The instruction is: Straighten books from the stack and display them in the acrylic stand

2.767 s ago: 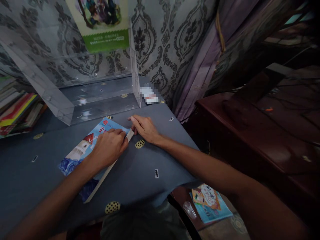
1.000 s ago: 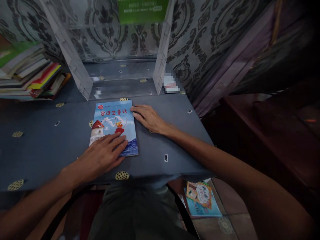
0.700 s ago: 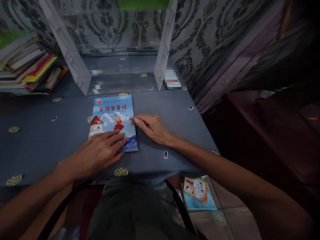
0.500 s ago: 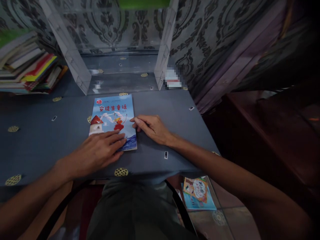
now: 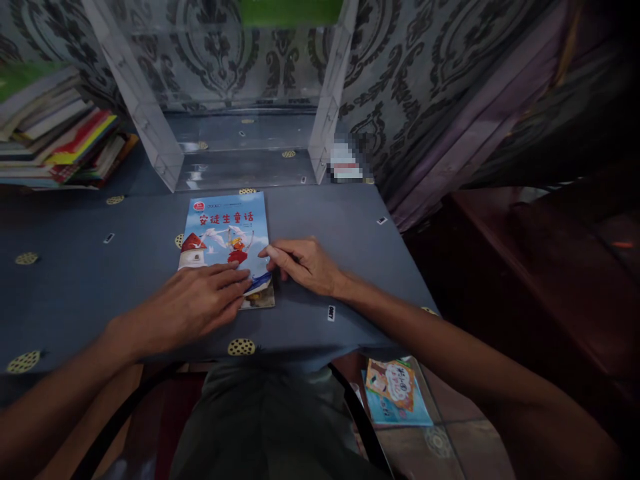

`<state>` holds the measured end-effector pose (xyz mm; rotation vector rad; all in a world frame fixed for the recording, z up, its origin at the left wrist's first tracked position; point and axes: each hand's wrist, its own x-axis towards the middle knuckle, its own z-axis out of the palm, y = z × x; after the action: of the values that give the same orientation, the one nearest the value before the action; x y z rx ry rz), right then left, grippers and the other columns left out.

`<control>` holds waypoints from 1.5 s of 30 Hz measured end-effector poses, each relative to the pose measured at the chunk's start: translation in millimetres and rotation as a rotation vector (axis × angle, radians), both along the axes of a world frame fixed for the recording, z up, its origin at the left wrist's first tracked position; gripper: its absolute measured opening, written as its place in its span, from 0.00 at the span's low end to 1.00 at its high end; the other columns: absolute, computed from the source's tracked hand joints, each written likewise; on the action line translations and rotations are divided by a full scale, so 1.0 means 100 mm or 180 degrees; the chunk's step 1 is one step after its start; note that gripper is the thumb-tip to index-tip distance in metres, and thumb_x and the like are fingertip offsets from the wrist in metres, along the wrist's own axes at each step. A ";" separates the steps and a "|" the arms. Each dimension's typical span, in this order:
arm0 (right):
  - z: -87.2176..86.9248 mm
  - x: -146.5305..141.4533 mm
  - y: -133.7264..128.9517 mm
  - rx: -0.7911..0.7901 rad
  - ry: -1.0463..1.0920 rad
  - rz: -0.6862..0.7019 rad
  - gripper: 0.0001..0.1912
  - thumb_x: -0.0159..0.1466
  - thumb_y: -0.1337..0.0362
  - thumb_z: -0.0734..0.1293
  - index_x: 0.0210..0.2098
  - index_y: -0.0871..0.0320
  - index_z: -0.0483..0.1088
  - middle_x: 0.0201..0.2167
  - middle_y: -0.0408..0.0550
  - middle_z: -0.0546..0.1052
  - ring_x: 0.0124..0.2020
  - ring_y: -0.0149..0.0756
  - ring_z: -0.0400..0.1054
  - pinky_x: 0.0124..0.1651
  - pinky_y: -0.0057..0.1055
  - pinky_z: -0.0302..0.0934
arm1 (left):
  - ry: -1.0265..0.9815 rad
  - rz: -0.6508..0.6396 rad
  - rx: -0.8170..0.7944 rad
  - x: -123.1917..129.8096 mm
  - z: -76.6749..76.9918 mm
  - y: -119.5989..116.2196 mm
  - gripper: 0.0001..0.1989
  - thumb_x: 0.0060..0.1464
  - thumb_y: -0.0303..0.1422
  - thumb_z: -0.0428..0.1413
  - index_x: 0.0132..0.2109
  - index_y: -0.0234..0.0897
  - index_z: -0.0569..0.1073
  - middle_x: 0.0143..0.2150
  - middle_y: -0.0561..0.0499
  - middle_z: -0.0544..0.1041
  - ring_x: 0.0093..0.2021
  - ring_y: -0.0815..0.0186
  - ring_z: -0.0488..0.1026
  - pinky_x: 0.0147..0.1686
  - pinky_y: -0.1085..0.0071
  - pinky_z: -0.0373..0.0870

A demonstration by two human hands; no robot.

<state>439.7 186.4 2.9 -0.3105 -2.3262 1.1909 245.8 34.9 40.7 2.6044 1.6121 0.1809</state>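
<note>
A blue picture-covered book (image 5: 225,230) with red characters lies on the grey tablecloth (image 5: 325,213). My left hand (image 5: 200,300) rests flat over its lower left part, fingers stretched across the cover. At the book's right edge, my right hand (image 5: 300,263) pinches the cover between thumb and fingers. The lower right corner of the cover is lifted, and a darker page shows beneath it.
Behind the book stands a clear acrylic shelf (image 5: 323,140). A stack of books (image 5: 60,140) is at the back left. A blurred-out item (image 5: 346,160) sits right of the shelf. On the floor lie booklets (image 5: 397,393).
My right hand has moved slightly down along the book's edge. The cover's lower right corner has come up, uncovering the page below. My left hand has stayed in place.
</note>
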 end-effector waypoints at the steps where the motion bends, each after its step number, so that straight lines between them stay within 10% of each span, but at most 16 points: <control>1: 0.00 0.00 0.00 0.0038 0.0006 0.0005 0.28 0.74 0.50 0.53 0.32 0.62 0.74 0.25 0.44 0.75 0.25 0.27 0.66 0.32 0.25 0.59 | 0.0049 -0.0020 0.0042 0.01 0.01 0.00 0.20 0.69 0.36 0.43 0.56 0.36 0.75 0.56 0.43 0.78 0.56 0.54 0.75 0.50 0.54 0.76; 14: -0.10 0.04 -0.01 0.1407 -0.0666 0.0632 0.24 0.66 0.46 0.66 0.53 0.57 0.71 0.45 0.51 0.74 0.40 0.36 0.70 0.38 0.30 0.63 | -0.0328 0.0100 0.0160 -0.06 -0.07 -0.03 0.16 0.67 0.33 0.48 0.55 0.38 0.76 0.55 0.44 0.79 0.55 0.58 0.75 0.53 0.56 0.75; 30: 0.12 -0.37 0.27 0.1585 -0.1733 -0.0438 0.31 0.70 0.50 0.62 0.67 0.59 0.59 0.69 0.63 0.58 0.68 0.53 0.52 0.68 0.56 0.46 | -0.0440 0.1942 0.0576 -0.77 -0.62 0.45 0.27 0.65 0.44 0.46 0.64 0.32 0.66 0.69 0.34 0.62 0.70 0.46 0.57 0.65 0.45 0.58; 45: 0.18 -0.41 0.12 0.1287 -0.1920 -0.0737 0.39 0.68 0.46 0.60 0.70 0.64 0.54 0.71 0.67 0.51 0.73 0.53 0.43 0.71 0.57 0.39 | -0.0474 0.2324 0.0930 -0.74 -0.85 0.51 0.27 0.64 0.44 0.45 0.64 0.36 0.70 0.65 0.37 0.69 0.68 0.46 0.61 0.62 0.45 0.62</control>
<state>398.8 198.1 20.8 -0.8559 -2.8603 0.5335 172.1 85.4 -44.5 1.9592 2.5457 0.6689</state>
